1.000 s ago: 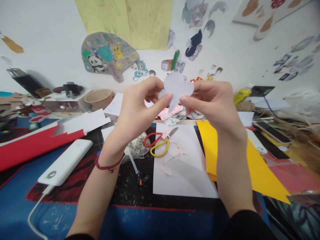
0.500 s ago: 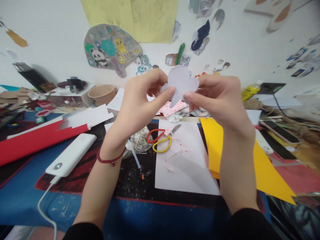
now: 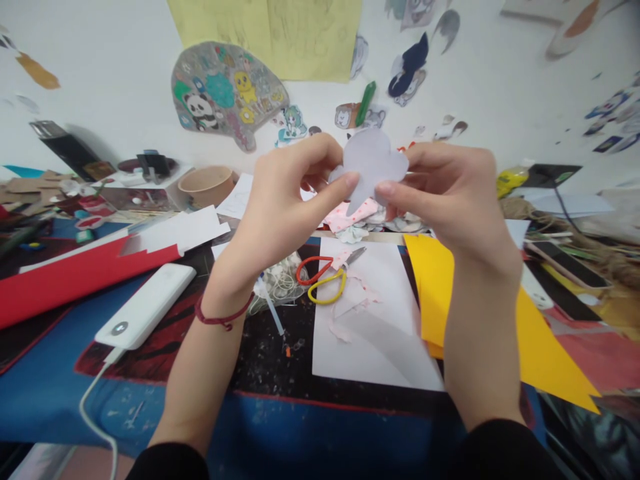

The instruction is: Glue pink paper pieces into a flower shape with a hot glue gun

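A pale paper cutout (image 3: 369,159) with rounded lobes is held up in front of the wall, above the desk. My left hand (image 3: 300,193) pinches its left side between thumb and fingers. On the opposite side, my right hand (image 3: 445,193) grips the edge the same way. Below lie scissors (image 3: 330,277) with one red and one yellow handle loop, blades closed or nearly so. They rest partly on a white sheet of paper (image 3: 370,353), among pink dotted paper scraps (image 3: 357,297).
Yellow paper (image 3: 435,287) lies under my right forearm. A white power bank (image 3: 145,307) with a cable and red card (image 3: 85,280) are at the left. Behind stand a round tan bowl (image 3: 207,185) and a bag of string (image 3: 283,283). A phone (image 3: 567,262) lies at right.
The whole view has shifted slightly, so hands and cutout appear a little further right. Both hands keep the same hold on the cutout.
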{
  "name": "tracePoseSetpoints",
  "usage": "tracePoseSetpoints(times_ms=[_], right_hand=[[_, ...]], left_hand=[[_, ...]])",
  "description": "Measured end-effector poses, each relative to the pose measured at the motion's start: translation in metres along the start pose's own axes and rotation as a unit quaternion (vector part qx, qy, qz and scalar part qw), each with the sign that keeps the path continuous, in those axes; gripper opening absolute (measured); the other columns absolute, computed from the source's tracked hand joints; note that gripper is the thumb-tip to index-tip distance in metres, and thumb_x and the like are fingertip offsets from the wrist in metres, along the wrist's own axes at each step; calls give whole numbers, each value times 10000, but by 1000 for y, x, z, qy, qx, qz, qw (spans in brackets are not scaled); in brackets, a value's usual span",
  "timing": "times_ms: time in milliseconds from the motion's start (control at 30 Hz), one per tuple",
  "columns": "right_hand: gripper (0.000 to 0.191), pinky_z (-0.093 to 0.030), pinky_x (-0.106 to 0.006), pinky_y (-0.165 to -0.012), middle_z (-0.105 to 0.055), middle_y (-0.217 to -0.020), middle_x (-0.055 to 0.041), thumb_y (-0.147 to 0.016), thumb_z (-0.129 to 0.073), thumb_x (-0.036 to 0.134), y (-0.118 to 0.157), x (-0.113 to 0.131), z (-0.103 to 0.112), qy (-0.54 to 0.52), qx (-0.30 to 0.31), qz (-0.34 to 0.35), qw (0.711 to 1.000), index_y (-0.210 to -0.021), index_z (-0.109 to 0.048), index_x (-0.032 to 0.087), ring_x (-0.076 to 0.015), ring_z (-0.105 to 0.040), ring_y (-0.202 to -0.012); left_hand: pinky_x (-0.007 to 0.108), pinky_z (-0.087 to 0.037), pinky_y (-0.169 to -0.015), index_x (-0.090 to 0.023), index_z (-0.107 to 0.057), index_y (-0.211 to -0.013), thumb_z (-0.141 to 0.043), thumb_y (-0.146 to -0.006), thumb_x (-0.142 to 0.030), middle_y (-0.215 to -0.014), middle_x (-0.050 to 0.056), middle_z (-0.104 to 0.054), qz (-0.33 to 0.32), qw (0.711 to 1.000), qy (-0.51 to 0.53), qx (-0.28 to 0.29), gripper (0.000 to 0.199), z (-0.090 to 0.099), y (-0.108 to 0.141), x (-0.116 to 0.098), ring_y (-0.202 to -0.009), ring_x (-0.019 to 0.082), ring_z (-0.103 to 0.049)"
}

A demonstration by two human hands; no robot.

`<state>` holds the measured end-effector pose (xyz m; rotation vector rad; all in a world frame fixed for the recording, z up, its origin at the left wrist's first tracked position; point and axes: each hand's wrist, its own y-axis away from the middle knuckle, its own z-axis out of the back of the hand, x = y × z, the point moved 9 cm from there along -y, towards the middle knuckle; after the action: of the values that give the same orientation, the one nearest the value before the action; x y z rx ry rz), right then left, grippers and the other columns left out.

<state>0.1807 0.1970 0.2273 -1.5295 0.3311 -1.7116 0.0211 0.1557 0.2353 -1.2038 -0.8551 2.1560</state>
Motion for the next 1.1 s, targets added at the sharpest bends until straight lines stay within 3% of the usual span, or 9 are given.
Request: tracePoseSetpoints(times_ms=[267,600,1100], right_hand=[[138,-507,-286,-495,-661,-736,19,-763,-866,289,0,-2,10,15,-17,1,1000,-798,-748,226,-103,-582,-537],[215,-522,-284,-512,-662,-705,19,-755,-867,402,-1,-4,3,14,9,-20,1000,-804,-746,231,-124,-604,-576],[190,-510,-282,-514,-672,-735,15,-773,-860,362,-1,-8,5,13,6,-19,1000,-830,-741,226,-115,-605,-574]], left_hand=[[326,-573,-589,-229,-601,-795,-722,-893,-486,-770,19,-659,-2,1000,5,2,300,2,0,0,-752,187,-675],[341,-551,-591,-256,-629,-804,-736,-878,-480,-778,25,-684,-6,1000,4,-5,259,1,-1,0,-801,205,-675],[340,-538,-613,-249,-649,-831,-744,-883,-423,-796,25,-696,-17,1000,2,-7,205,1,-2,0,-761,186,-661]])
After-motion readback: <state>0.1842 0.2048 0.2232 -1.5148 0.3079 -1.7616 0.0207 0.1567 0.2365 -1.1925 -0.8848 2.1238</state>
